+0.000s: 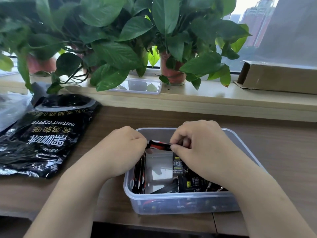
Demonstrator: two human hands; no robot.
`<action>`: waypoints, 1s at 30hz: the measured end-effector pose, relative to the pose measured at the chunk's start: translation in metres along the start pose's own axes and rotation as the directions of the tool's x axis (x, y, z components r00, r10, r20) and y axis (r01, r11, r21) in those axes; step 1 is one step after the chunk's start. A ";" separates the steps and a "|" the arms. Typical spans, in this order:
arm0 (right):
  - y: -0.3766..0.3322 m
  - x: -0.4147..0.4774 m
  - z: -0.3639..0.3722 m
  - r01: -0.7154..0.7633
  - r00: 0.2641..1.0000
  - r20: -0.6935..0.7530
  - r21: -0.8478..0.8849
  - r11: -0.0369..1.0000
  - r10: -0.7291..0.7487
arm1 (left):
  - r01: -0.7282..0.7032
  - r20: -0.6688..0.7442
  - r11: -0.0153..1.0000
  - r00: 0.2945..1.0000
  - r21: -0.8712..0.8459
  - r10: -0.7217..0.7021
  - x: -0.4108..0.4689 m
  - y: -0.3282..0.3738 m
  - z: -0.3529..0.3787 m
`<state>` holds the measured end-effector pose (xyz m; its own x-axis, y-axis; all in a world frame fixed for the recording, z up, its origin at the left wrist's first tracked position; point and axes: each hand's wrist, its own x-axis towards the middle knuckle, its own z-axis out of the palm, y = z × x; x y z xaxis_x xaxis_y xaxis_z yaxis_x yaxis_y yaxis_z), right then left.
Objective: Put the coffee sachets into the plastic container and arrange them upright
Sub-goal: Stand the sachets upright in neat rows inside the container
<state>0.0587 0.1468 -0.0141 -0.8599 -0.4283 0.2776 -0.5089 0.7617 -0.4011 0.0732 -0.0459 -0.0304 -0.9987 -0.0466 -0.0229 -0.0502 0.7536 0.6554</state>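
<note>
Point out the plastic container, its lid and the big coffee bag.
plastic container [180, 204]: head view, front wall.
lid [137, 85]: head view, clear top, on the sill.
big coffee bag [46, 134]: head view, printed face.

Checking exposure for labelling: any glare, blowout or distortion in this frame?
Head view: window sky top right blown out; specular glare on the glossy black instant coffee bag; wide-angle bowing along the pale wooden sill; both hands over the clear plastic container evenly lit.

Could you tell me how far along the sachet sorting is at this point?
Partly done. A row of sachets already stands upright against the left wall of the container. In hand: the left hand and right hand pinch a red-and-black sachet between them. Left: the loose sachets lying flat at the right need standing up. Whether the bag holds more, I cannot tell.
</note>
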 end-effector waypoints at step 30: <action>0.035 -0.041 -0.041 -0.340 0.862 -0.342 0.154 0.928 0.373 | -0.265 -0.634 0.908 0.773 -0.325 -0.001 -0.030 0.034 0.015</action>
<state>0.0778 0.2116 -0.0037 -0.9177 0.0809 0.3889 -0.1860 0.7776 -0.6006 0.1008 -0.0090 -0.0181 -0.7640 -0.4521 0.4603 0.2237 0.4836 0.8462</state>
